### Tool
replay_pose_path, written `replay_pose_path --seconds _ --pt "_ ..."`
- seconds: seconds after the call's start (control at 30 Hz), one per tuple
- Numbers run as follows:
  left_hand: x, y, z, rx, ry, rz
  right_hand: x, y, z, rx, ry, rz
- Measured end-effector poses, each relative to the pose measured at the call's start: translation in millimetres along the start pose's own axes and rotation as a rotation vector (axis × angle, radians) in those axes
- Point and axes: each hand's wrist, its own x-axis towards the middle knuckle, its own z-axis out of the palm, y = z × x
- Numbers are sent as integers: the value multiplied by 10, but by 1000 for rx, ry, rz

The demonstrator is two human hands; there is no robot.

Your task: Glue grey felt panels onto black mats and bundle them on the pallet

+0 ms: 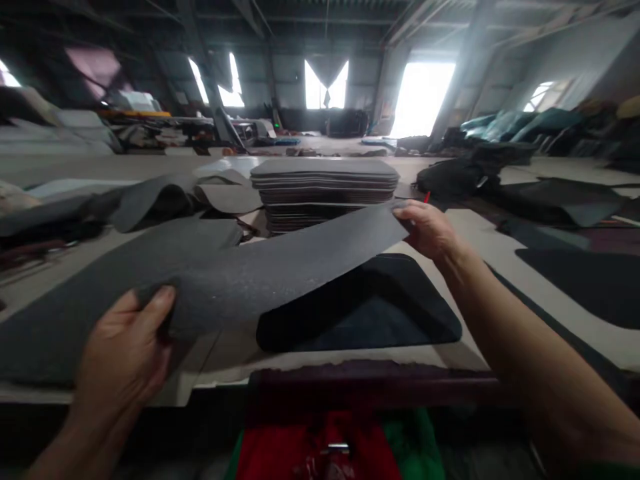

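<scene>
A grey flexible sheet point(280, 267) is stretched at a slant between my two hands, above the table. My left hand point(130, 340) pinches its near left end, thumb on top. The far right corner is gripped by my right hand point(423, 227), which is higher and farther out. Below the sheet lies a dark, round-cornered panel point(370, 320), partly covered by it. Behind the held sheet stands a tall stack of similar grey pieces point(325, 177). Under and beyond my left hand spreads a larger dark grey sheet point(75, 293).
Curled grey material point(155, 197) lies at the left of the table. A black bundle point(455, 179) and another dark panel point(590, 280) are on the right. Dark red material point(370, 383) hangs along the near table edge. Windows and more piled material stand farther back.
</scene>
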Motion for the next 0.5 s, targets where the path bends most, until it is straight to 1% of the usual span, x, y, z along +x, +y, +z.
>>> replay_pose_path --seconds 0.07,0.13,0.2,0.3,0.37,0.43,0.5 --pt "40 -51 311 -65 -152 -14 -177 5 -412 -8 113 19" --pt "70 -176 523 -21 -300 -46 -408 73 -764 -36 184 64" --pt "83 -345 643 83 -425 -79 -663 183 -1038 -93 229 123" --pt "79 -572 715 176 -554 -96 -1004 375 -1294 -246 272 223" --pt "73 -648 723 263 -561 -85 -1164 497 -1383 -371 294 269" --pt "72 -661 715 372 -518 -76 -1262 605 -1434 -470 295 286" --pt "71 -628 699 479 -472 -76 -1312 692 -1464 -536 268 278"
